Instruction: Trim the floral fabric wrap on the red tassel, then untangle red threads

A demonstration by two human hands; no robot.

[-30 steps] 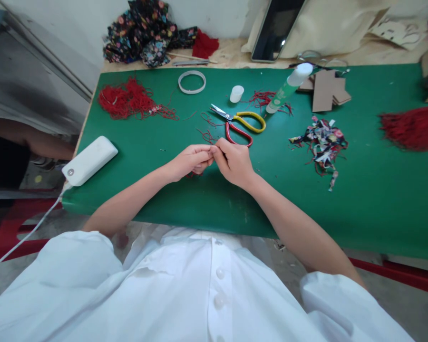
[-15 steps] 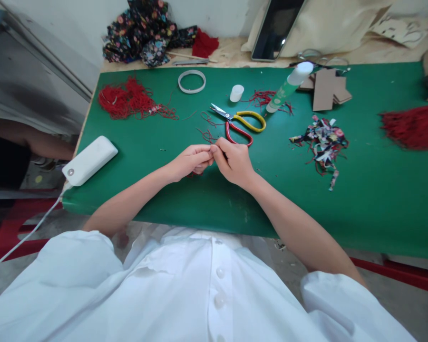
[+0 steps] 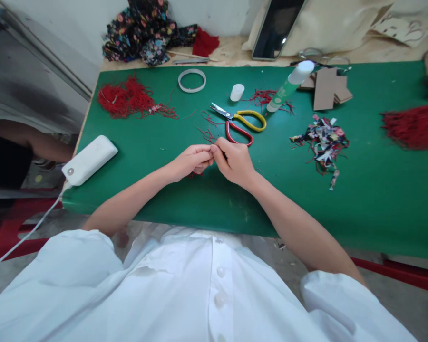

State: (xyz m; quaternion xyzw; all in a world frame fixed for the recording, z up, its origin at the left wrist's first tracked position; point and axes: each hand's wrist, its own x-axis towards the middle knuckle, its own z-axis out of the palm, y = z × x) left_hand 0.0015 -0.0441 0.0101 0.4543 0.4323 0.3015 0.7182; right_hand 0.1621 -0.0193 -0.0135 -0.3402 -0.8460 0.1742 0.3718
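My left hand (image 3: 192, 159) and my right hand (image 3: 235, 161) meet above the green table mat (image 3: 157, 204), fingertips touching. Both are closed in a pinch. A bit of red string (image 3: 195, 174) shows under my left fingers; what lies between the right thumb and finger is hidden. Just beyond the right hand lie scissors (image 3: 231, 116), blades apart, with one yellow and one red handle. Short red thread pieces (image 3: 207, 135) are beside them. A glue stick (image 3: 288, 88) stands farther back, its white cap (image 3: 237, 92) off to the left.
A tangle of red string (image 3: 128, 99) and a tape ring (image 3: 192, 81) lie back left. A white power bank (image 3: 90, 160) with a cable sits at the left edge. To the right are fabric scraps (image 3: 323, 142), cardboard pieces (image 3: 324, 89) and a red string bundle (image 3: 413, 127). A phone (image 3: 278, 28) leans behind.
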